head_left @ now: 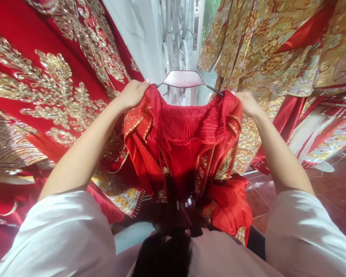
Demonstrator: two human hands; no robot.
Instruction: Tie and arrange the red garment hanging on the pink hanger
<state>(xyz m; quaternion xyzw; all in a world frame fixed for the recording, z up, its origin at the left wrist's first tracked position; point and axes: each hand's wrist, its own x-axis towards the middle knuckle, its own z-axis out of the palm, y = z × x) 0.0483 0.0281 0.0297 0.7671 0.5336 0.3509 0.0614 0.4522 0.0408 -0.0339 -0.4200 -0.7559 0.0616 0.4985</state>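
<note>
A red garment [187, 142] with gold embroidery hangs in front of me on a pink hanger [183, 79] with a metal hook. My left hand [132, 94] grips the garment's left shoulder, fingers curled over the fabric at the hanger's left end. My right hand [248, 103] is closed on the right shoulder, at the hanger's right wire end. The garment's skirt drops down to a red bundle [230, 207] near the floor. Both my arms reach forward in white short sleeves.
Red robes with heavy gold embroidery [46, 88] hang close on the left. Gold and red embroidered gowns [276, 50] hang on the right. A white wall panel [141, 42] lies straight ahead. Reddish floor tiles [334, 192] show at the lower right.
</note>
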